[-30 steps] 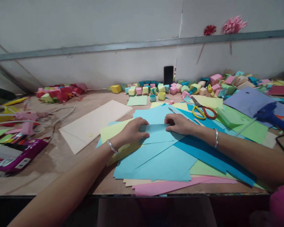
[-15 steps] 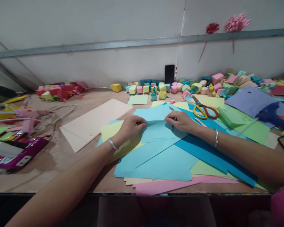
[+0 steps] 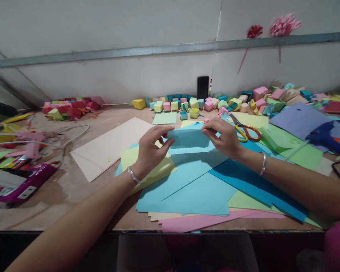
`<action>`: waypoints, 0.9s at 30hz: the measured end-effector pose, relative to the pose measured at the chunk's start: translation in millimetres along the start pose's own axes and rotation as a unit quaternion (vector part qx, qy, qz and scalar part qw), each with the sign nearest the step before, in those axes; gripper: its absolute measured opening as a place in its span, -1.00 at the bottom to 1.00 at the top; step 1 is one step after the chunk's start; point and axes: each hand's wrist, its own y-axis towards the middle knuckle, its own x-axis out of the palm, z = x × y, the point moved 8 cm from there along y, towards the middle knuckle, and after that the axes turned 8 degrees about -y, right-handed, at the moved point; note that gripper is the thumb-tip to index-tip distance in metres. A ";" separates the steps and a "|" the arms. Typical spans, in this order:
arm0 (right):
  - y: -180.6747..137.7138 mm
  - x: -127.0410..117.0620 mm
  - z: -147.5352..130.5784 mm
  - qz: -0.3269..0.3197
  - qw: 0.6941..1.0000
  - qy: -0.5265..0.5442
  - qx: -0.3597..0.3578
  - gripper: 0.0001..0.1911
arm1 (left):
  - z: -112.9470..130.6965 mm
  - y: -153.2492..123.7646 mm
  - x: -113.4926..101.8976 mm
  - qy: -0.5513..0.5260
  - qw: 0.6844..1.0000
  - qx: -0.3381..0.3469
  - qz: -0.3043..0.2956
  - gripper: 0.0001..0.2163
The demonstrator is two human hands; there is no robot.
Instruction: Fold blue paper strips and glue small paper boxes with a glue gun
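Observation:
A light blue paper piece [image 3: 188, 137] is held up a little above the stack, stretched between my two hands. My left hand [image 3: 154, 149] pinches its left end between thumb and fingers. At the right end, my right hand [image 3: 222, 136] is closed on the same piece. Below lie large light blue sheets [image 3: 187, 192], with a pale yellow sheet [image 3: 155, 170] under my left hand and darker blue sheets [image 3: 252, 185] beneath my right forearm. Scissors [image 3: 246, 132] with yellow and red handles rest just right of my right hand.
Small folded paper boxes [image 3: 195, 112] line the back, near an upright phone [image 3: 203, 87]. On the left are a pink glue gun [image 3: 34, 145] and a purple device [image 3: 31, 185]. A blue glue gun [image 3: 328, 138] lies right; a cream sheet [image 3: 102, 151] is left of centre.
Both hands have lifted the light blue piece off the stack and tilted it upright. The thin dark tool seen earlier at my right hand is no longer visible.

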 end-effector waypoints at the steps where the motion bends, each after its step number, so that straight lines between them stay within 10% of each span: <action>1: -0.5 -2.4 -4.5 0.012 1.000 -0.009 -0.021 -0.74 | 3.1 -0.3 1.1 0.007 1.000 0.011 -0.006 -0.76; 27: -7.2 14.4 0.6 0.023 0.993 -0.038 -0.112 -0.76 | -20.6 -3.9 5.6 0.058 0.998 -0.024 -0.020 -0.81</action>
